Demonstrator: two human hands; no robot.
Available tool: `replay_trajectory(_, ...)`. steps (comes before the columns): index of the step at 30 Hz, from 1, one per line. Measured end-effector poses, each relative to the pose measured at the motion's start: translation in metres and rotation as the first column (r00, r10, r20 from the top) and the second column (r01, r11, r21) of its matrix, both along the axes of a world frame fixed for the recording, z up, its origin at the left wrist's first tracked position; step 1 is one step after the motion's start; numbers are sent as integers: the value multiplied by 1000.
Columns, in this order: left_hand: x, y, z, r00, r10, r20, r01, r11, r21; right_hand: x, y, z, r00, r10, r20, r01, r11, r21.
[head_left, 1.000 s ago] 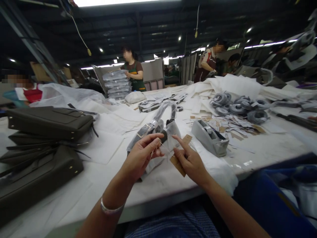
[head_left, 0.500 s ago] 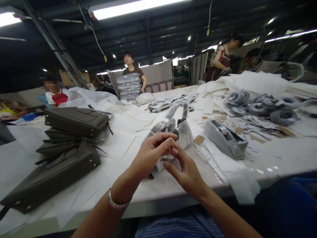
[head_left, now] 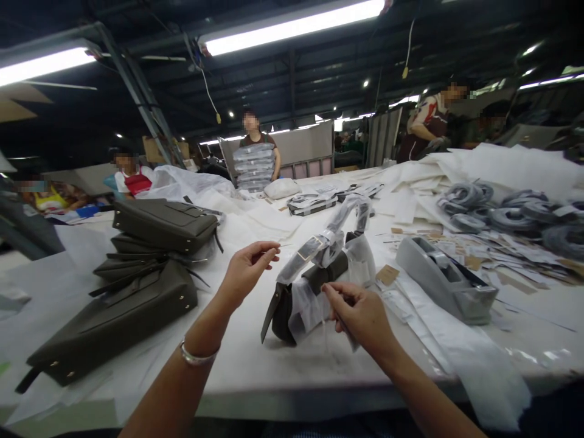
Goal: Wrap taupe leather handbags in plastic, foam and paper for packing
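Note:
A dark olive bag [head_left: 283, 313] partly wrapped in white tissue stands on the table [head_left: 255, 365], its strap and buckle covered in clear film. My left hand [head_left: 249, 271] is raised left of the bag, thumb and fingers pinched together; what it pinches, if anything, is too small to name. In front of the bag's right part is my right hand [head_left: 358, 310], its fingers also closed in a pinch on something too small to make out. Right of it sits a grey tape dispenser [head_left: 447, 283], with a brown tag [head_left: 387, 275] beside it.
Stacked olive bags [head_left: 123, 304] lie at the left. White tissue sheets [head_left: 456, 340] hang over the front edge at the right. Coiled wrapped straps [head_left: 524, 210] and scattered tags lie at the right back. Three people are beyond the table, one behind stacked wrapped packages [head_left: 253, 167].
My hands have come apart, the left moving left and the right moving right and down, uncovering the wrapped bag. The camera view has shifted a little.

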State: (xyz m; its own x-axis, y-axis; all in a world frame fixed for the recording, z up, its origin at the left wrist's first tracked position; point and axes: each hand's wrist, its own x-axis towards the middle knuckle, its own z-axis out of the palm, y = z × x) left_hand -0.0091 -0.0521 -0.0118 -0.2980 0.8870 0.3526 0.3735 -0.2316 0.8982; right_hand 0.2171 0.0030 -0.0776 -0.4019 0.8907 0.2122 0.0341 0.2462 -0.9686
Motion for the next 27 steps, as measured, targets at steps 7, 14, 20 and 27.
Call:
replay_trajectory(7,-11,33,-9,891,-448,69,443,831,-335,-41,15,11,999,-17,44,8,983,186)
replay_trajectory(14,-16,40,-16,869,-418,264,487,814,-317,-45,18,13,1000,13,26,-17,987,158)
replay_trajectory(20,-24,12,-29,787,-283,548,421,896,-142,-31,5,-3,993,117,28,-120,976,179)
replay_trajectory(27,-18,-5,-43,687,-275,672,315,947,66,-30,-21,-10,972,100,-212,-83,993,87)
